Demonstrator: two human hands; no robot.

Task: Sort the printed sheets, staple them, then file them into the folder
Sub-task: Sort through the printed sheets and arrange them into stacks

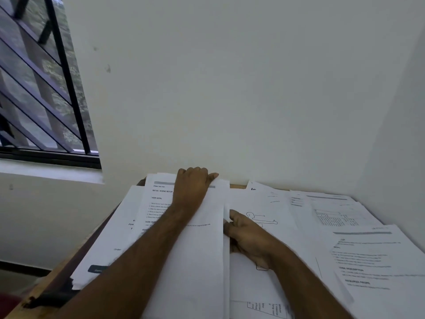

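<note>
A stack of printed sheets (197, 245) lies in the middle of the wooden table (236, 186). My left hand (193, 187) reaches across to the stack's far edge, its fingers curled over the top of the sheets. My right hand (247, 236) grips the stack's right edge, fingers tucked under the paper and thumb on top. A sheet with a line drawing of a figure (264, 217) lies under my right hand. No stapler or folder shows.
More printed sheets (368, 254) are spread over the right half of the table, up to the side wall. Other pages (110, 238) stick out at the left of the stack. A white wall stands just behind the table; a barred window (41, 88) is at the left.
</note>
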